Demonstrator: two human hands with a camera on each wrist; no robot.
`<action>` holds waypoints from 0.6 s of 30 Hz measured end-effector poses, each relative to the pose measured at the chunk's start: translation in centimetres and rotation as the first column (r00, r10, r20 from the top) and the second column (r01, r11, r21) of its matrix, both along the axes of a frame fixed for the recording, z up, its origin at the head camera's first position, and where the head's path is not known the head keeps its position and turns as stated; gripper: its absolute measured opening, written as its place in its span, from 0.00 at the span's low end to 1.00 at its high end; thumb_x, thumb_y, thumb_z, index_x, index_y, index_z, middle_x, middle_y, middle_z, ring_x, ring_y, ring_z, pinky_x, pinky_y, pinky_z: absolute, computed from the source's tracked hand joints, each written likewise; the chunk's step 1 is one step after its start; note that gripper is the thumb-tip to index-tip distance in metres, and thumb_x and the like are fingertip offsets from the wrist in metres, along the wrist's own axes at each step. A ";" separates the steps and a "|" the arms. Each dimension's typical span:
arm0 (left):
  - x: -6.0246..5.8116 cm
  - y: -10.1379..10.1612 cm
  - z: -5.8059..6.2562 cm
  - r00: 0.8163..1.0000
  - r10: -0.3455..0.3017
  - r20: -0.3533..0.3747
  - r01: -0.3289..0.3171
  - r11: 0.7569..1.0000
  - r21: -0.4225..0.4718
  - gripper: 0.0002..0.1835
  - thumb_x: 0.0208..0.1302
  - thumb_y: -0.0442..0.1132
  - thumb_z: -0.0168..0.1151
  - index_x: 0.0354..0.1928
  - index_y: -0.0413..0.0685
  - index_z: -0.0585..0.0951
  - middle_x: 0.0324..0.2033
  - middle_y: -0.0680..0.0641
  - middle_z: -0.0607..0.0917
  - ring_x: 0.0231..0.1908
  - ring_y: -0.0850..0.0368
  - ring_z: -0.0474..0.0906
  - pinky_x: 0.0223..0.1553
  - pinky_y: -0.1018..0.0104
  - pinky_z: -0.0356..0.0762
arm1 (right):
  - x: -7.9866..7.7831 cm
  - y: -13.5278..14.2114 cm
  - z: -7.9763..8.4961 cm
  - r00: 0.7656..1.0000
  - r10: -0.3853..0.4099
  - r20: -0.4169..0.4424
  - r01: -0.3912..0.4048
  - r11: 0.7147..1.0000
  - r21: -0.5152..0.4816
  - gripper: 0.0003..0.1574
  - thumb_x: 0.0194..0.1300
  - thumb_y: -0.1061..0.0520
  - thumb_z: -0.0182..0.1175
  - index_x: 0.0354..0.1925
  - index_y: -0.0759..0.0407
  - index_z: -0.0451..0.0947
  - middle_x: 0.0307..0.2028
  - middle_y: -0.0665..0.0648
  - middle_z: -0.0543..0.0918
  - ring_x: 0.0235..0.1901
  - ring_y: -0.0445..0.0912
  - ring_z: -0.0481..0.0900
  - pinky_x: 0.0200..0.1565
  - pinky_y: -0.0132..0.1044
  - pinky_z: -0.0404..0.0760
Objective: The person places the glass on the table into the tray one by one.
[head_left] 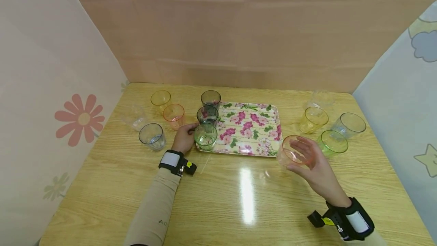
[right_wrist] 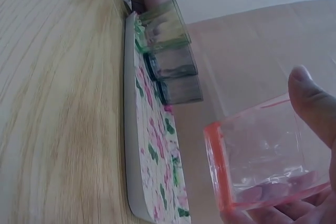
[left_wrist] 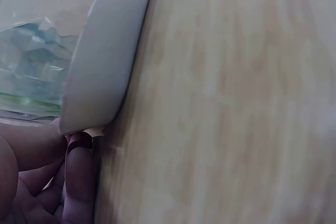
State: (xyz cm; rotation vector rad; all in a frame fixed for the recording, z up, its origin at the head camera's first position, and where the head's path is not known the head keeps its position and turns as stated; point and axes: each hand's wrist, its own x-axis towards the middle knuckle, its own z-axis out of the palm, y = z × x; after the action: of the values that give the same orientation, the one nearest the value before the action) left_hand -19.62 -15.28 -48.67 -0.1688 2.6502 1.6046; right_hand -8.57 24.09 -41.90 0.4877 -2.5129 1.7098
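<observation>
My right hand [head_left: 319,170] holds a clear pink-rimmed glass [head_left: 286,156] at the right front corner of a floral tray [head_left: 250,139]. In the right wrist view, thumb and fingers lie on opposite sides of this pink glass [right_wrist: 268,150], which appears raised off the tray. At the tray's left edge, my left hand [head_left: 183,139] pinches the rim; the left wrist view shows its fingers at the tray's white side [left_wrist: 102,56]. Along the tray's left side stand a green glass [head_left: 206,141] and two dark grey glasses, one nearer [head_left: 207,114] and one farther [head_left: 211,97].
Left of the tray stand a yellow glass [head_left: 160,100], an orange-red glass [head_left: 174,115], a dark-rimmed glass [head_left: 152,137] and a clear glass [head_left: 134,119]. On the right are another yellow glass [head_left: 314,120], a green glass [head_left: 332,145], a bluish glass [head_left: 348,126] and a clear glass [head_left: 322,98].
</observation>
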 end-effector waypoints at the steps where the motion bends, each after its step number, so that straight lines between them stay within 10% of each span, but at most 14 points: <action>1: 0.0 0.0 0.0 1.000 0.002 0.004 -0.002 1.000 0.003 0.18 0.74 0.28 0.53 0.62 0.36 0.81 0.56 0.35 0.83 0.54 0.43 0.81 0.55 0.50 0.77 | -0.1 -0.3 0.0 1.000 -0.002 0.000 0.002 1.000 0.006 0.49 0.61 0.76 0.66 0.75 0.66 0.55 0.66 0.55 0.72 0.63 0.30 0.69 0.57 0.21 0.72; 7: 0.1 0.0 0.1 1.000 0.013 0.010 -0.013 1.000 -0.001 0.18 0.74 0.28 0.53 0.62 0.37 0.81 0.55 0.35 0.84 0.53 0.43 0.80 0.54 0.50 0.77 | -0.7 -1.6 -0.1 1.000 0.007 0.015 -0.007 1.000 -0.004 0.48 0.61 0.75 0.67 0.74 0.68 0.55 0.65 0.73 0.69 0.62 0.29 0.70 0.56 0.21 0.72; 18: -0.1 0.0 -0.2 0.999 0.020 0.029 -0.020 1.000 0.017 0.19 0.74 0.27 0.52 0.63 0.38 0.81 0.56 0.36 0.83 0.55 0.43 0.80 0.57 0.50 0.76 | -1.8 -3.2 -0.2 0.996 0.027 0.082 -0.029 0.999 0.019 0.48 0.65 0.67 0.68 0.75 0.63 0.55 0.68 0.66 0.68 0.67 0.45 0.69 0.62 0.32 0.72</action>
State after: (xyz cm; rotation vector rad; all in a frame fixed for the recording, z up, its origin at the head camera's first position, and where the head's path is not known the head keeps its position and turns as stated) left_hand -19.75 -15.28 -48.89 -0.2174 2.6204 1.6177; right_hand -10.37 20.87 -42.11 0.4656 -2.5938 1.7505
